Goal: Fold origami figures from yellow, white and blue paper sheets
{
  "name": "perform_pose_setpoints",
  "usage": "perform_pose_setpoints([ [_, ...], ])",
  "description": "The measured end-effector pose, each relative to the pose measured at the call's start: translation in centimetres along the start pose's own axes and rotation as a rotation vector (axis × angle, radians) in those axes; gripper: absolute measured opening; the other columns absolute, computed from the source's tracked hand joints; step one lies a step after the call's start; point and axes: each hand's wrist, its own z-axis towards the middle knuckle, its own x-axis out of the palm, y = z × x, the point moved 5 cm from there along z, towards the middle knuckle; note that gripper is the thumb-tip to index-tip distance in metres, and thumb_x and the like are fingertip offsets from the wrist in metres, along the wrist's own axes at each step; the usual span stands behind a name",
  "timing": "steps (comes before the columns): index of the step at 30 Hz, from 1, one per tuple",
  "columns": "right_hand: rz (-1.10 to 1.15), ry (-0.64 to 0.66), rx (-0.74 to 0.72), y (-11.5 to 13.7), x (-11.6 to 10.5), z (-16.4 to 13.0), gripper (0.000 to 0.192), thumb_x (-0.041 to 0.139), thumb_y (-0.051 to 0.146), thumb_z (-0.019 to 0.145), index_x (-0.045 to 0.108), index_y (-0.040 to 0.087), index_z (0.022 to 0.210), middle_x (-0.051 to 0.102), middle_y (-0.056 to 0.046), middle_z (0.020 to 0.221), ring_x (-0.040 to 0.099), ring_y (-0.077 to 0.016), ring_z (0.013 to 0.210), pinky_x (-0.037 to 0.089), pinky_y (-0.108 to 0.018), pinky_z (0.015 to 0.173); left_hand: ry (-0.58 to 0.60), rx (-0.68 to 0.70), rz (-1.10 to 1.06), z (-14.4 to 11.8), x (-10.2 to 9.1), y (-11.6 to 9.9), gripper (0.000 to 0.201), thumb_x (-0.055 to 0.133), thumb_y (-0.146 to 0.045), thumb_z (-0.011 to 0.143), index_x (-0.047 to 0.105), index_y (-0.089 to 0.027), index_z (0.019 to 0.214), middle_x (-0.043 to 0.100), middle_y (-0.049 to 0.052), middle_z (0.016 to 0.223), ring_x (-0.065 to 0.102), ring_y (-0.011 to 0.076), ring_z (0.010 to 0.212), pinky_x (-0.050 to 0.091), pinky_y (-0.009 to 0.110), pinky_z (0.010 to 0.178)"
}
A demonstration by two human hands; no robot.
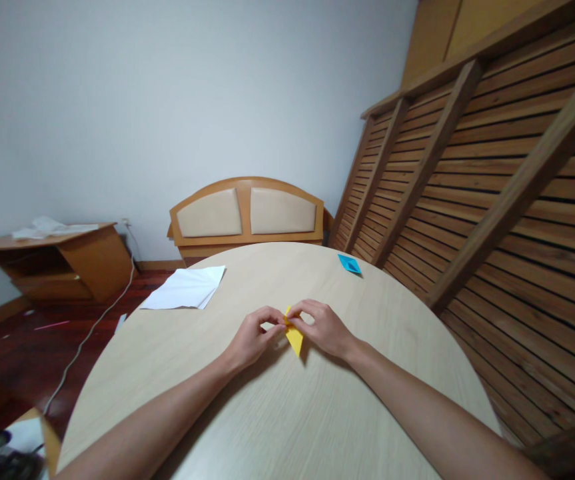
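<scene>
All places rel. to yellow paper (294, 340), which sits betw the two hands, over the near-middle of the surface (267, 427); can't tell if its lower tip touches down. L to R:

Cabinet (92, 260): far off to its left, on the floor, white stuff on top. White sheets (182, 290): flat on surface, left of it & farther back. L hand (253, 337): just left of it, thumb & index fingers together, clamped on its left edge near the upper end. Headboard (244, 207): well behind it, by the wall. R hand (330, 327): just right of it, thumb & index pinched on its upper part, close to L fingertips. Blue piece (349, 263): flat on surface, behind it to the right. Slats (492, 200): well right of it.

Step in hand, my read: a small fold/crease being worked at the upper end; detail hidden by fingertips. Next move calls for edges lined up, L pinch kept steady, R thumb pressing along the crease w/o twisting the sheet.
</scene>
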Motion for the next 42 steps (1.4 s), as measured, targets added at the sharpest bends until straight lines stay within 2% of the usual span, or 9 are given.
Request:
perform_pose_setpoints([
  [4, -0.009, 0.013, -0.019, 0.2, 0.0, 0.1, 0.012, 0.059, 0.017, 0.091, 0.069, 0.023, 0.089, 0.072, -0.001, 0.088, 0.065, -0.0176, 0.086, 0.049, -0.031, 0.082, 0.01, 0.012, 0.008, 0.0, 0.0, 0.0, 0.018, 0.061, -0.032, 0.087, 0.069, -0.016, 0.087, 0.069, 0.007, 0.093, 0.063, 0.0182, 0.088, 0.051, 0.025, 0.07],
  [9, -0.084, 0.034, -0.078, 0.4, -0.1, 0.1, 0.015, 0.058, 0.016, 0.091, 0.071, 0.024, 0.095, 0.072, -0.002, 0.09, 0.065, -0.0181, 0.086, 0.048, -0.032, 0.082, 0.016, 0.034, 0.005, 0.1, 0.1, 0.2, 0.019, 0.061, -0.034, 0.087, 0.069, -0.017, 0.087, 0.07, 0.006, 0.093, 0.063, 0.0186, 0.09, 0.051, 0.027, 0.077],
  [16, -0.236, 0.096, -0.195, 0.8, -0.2, 0.0, 0.016, 0.059, 0.02, 0.092, 0.07, 0.024, 0.103, 0.072, -0.005, 0.099, 0.065, -0.0207, 0.093, 0.047, -0.036, 0.086, 0.007, -0.041, -0.008, 0.0, 0.1, 0.6, 0.024, 0.06, -0.038, 0.087, 0.069, -0.016, 0.089, 0.07, 0.007, 0.091, 0.063, 0.0189, 0.084, 0.049, 0.025, 0.065],
  [23, -0.346, 0.056, -0.28, 0.8, -0.4, -0.2, 0.017, 0.06, 0.024, 0.094, 0.072, 0.026, 0.105, 0.071, -0.006, 0.108, 0.063, -0.0205, 0.095, 0.047, -0.036, 0.084, 0.008, -0.026, 0.009, 0.1, 0.1, 0.5, 0.021, 0.059, -0.035, 0.087, 0.068, -0.015, 0.088, 0.07, 0.007, 0.09, 0.063, 0.0184, 0.084, 0.048, 0.024, 0.067],
  [31, -0.387, -0.044, -0.37, 1.2, -0.5, -0.2, 0.009, 0.062, 0.024, 0.092, 0.071, 0.022, 0.096, 0.073, -0.006, 0.102, 0.063, -0.0192, 0.09, 0.044, -0.036, 0.084, 0.014, -0.002, 0.037, 0.1, 0.2, 0.3, 0.023, 0.058, -0.036, 0.088, 0.068, -0.015, 0.087, 0.069, 0.007, 0.088, 0.062, 0.0187, 0.083, 0.049, 0.025, 0.068],
  [36, -0.393, -0.006, -0.405, 1.3, -0.5, -0.2, 0.011, 0.061, 0.019, 0.092, 0.069, 0.022, 0.099, 0.072, -0.005, 0.103, 0.063, -0.0183, 0.091, 0.043, -0.037, 0.088, 0.002, -0.009, 0.03, 0.1, 0.1, 0.3, 0.026, 0.06, -0.039, 0.087, 0.069, -0.015, 0.088, 0.07, 0.007, 0.089, 0.063, 0.019, 0.083, 0.049, 0.025, 0.066],
  [42, -0.398, 0.083, -0.392, 1.6, -0.6, -0.3, 0.022, 0.062, 0.015, 0.087, 0.069, 0.024, 0.106, 0.07, -0.006, 0.112, 0.063, -0.0207, 0.101, 0.039, -0.043, 0.096, 0.018, -0.043, 0.0, 0.0, 0.2, 0.8, 0.029, 0.06, -0.041, 0.086, 0.071, -0.014, 0.09, 0.071, 0.008, 0.091, 0.063, 0.0187, 0.083, 0.047, 0.022, 0.062],
])
